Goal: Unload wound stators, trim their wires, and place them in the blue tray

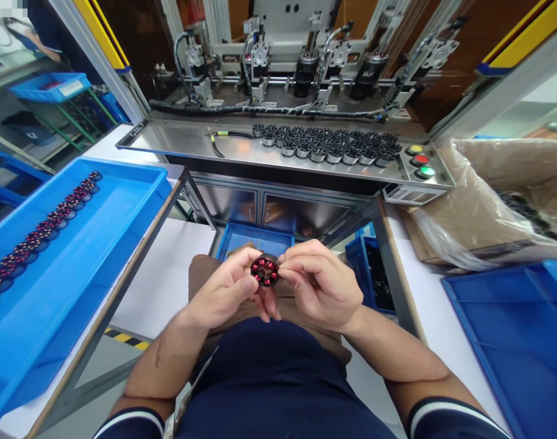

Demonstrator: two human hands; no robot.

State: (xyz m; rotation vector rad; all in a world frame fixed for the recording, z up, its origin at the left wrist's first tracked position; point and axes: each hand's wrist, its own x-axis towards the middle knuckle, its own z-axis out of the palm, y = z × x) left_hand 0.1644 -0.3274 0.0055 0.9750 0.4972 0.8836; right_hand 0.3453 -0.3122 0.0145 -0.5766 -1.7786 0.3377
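Observation:
In front of my lap I hold a motor stator (266,271), a small black ring with red copper windings inside, its open face turned up toward me. My left hand (233,283) grips it from the left, thumb at its near rim and fingers curled beneath. The fingertips of my right hand (322,283) are pinched together at its right edge; whether they hold a fine wire or just the rim is too small to make out. Ahead, several similar black cores (328,144) stand in packed rows on the metal ledge (169,140) of the machine.
On the left, a blue tray (100,225) bears a row of wound stators (45,235). Three push buttons (420,160) sit at the ledge's right end. A plastic-lined carton (484,201) and a blue bin (511,341) are at right. A person (45,36) stands far left.

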